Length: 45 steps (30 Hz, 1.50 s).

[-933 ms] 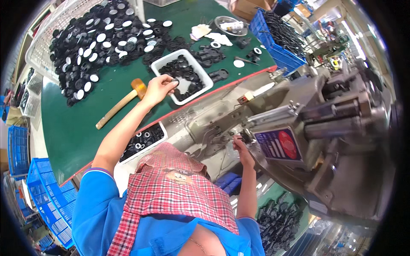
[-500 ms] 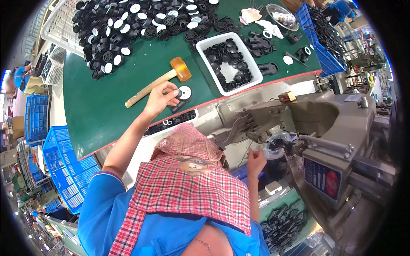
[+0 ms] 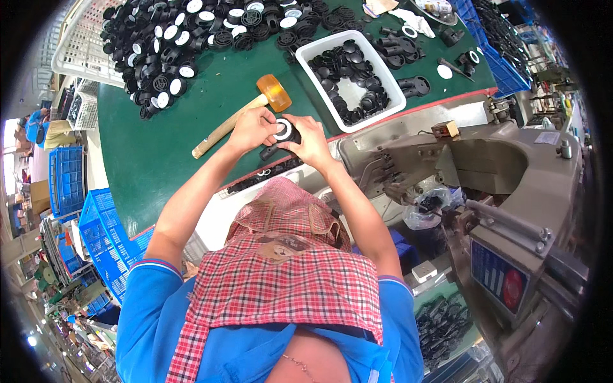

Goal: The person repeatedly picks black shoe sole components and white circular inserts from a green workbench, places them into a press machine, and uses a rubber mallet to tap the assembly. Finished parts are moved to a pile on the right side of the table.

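Observation:
At the near edge of the green table, a black caster wheel [image 3: 295, 135] with a white ring on its face sits between my hands. My right hand [image 3: 311, 145] is closed round the wheel's right side, thumb below and fingers above. My left hand [image 3: 253, 129] pinches at the ring from the left; whatever its fingertips hold is hidden. A dark stem-like part [image 3: 269, 153] shows below the wheel. Just beyond my left hand lies a mallet [image 3: 274, 93] with an amber head and a wooden handle.
A white tray [image 3: 397, 104] of black round caps stands right of my hands. Many black and white wheels [image 3: 172, 86] are heaped at the back left. A machine [image 3: 511, 172] rises at the right. Blue crates [image 3: 102, 239] stand left of the table [image 3: 147, 166].
My right hand has come up from beside the machine to the table and taken hold of the caster wheel. My left hand remains at the wheel, its fingers now at the white ring.

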{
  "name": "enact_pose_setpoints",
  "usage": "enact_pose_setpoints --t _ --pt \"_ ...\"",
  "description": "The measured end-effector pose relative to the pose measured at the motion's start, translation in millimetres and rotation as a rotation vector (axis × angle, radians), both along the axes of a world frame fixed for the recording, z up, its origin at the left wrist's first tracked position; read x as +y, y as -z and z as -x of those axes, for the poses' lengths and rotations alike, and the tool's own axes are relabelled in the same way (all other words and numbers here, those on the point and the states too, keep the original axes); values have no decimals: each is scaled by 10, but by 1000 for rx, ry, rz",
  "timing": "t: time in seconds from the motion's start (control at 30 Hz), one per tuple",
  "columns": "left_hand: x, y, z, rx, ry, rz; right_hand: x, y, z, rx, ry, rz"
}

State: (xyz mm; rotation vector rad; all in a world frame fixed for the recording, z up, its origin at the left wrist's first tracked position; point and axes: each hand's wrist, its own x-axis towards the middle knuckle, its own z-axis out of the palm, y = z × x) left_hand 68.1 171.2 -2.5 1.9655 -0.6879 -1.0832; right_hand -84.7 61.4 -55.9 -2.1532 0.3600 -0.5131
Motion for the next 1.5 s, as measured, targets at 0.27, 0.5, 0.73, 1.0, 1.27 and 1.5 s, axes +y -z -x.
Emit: enact_pose_setpoints --t 0.27,0.5,0.73,1.0,1.27,1.5 --pt "-244 -357 -16 -487 327 -234 5 39 16 -92 13 45" --pt "28 100 -348 -1055 121 37 -12 14 12 -32 13 -7" --pt "247 -606 -91 -644 70 92 7 12 22 -11 37 9" --pt "556 -359 267 -678 148 -16 69 -20 15 56 54 -17" --pt "663 -276 404 -710 234 -99 84 5 10 38 57 16" --pt "294 18 -378 -926 -12 -98 85 -12 27 -55 131 -28"
